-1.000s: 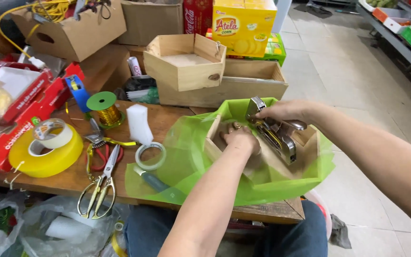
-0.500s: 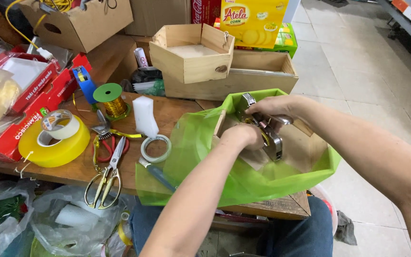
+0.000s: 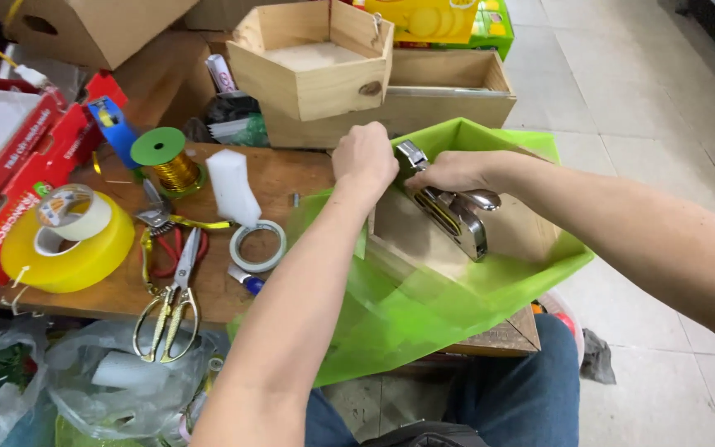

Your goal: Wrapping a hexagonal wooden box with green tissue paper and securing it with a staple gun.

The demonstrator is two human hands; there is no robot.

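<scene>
- Left hand (image 3: 365,157) is curled tight, pinching green film (image 3: 424,290) against the wooden box (image 3: 523,232) edge.
- Right hand (image 3: 448,171) is clamped on the metal staple gun (image 3: 453,211).

- Two bare hands: the left hand (image 3: 364,157) and the right hand (image 3: 450,171).
- One chrome metal staple gun (image 3: 454,217).
- One sheet of translucent green wrapping film (image 3: 424,306).
- Two open wooden boxes (image 3: 312,79), (image 3: 457,91).
- Three rolls of tape: yellow (image 3: 68,257), clear (image 3: 72,213), white (image 3: 258,246).
- One pair of gold-handled scissors (image 3: 171,298).
- One green-capped spool of gold wire (image 3: 167,161).
</scene>
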